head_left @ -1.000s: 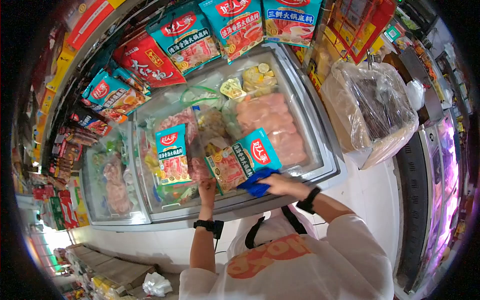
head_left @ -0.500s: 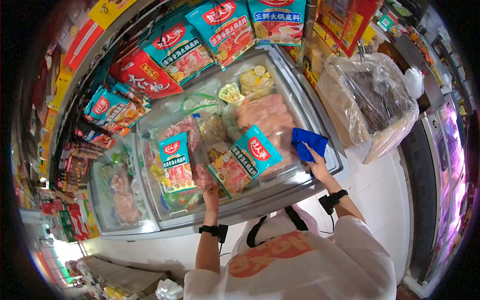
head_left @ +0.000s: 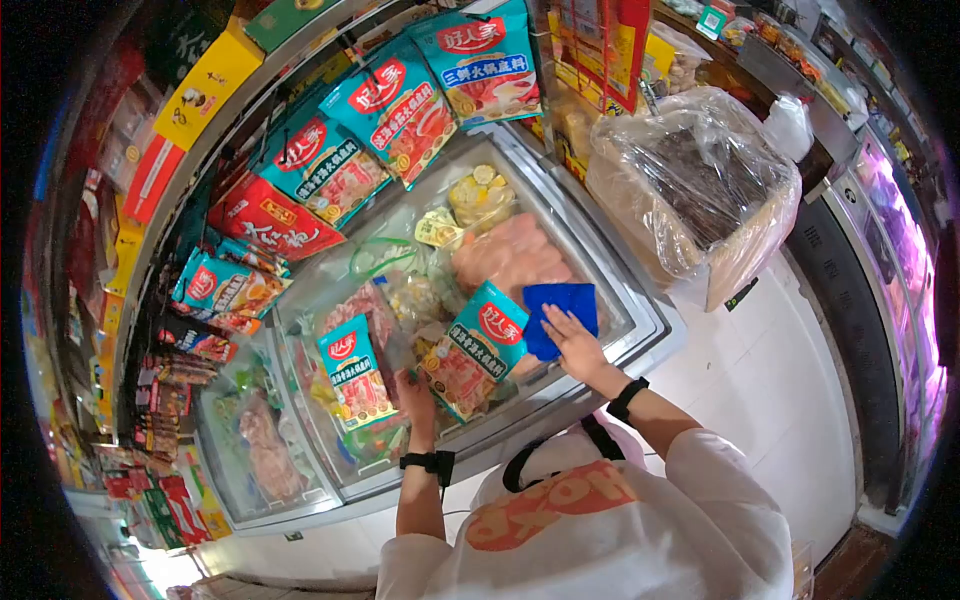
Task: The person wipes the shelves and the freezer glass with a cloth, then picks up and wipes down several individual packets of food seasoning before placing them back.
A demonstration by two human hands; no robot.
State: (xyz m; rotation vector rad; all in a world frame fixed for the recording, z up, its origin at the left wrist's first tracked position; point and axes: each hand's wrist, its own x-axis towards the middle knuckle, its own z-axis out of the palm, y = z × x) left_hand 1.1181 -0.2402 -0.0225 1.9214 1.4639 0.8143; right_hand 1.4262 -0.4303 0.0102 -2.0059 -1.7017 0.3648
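Note:
My right hand (head_left: 572, 340) lies flat, fingers stretched out, on a blue cloth (head_left: 575, 298). The cloth is spread on the glass lid (head_left: 545, 385) of a chest freezer. My left hand (head_left: 416, 402) is low on the lid, at the left edge of a teal hotpot soup base packet (head_left: 470, 355). Its fingers are blurred, and whether they grip the packet's edge does not show. Left of that hand lies a second teal packet (head_left: 356, 375). Through the glass show pale pink meat pieces (head_left: 512, 250) and several bags of food.
More seasoning packets (head_left: 390, 110) hang along the freezer's back edge. To the right stands a box wrapped in clear plastic (head_left: 700, 190), near a lit display cabinet (head_left: 900, 250). White floor tiles (head_left: 740, 390) lie between freezer and cabinet.
My right hand has moved left over the glass with the blue cloth, which now lies flatter and beside the packet. My left hand stays near the same packet. The camera view has turned slightly.

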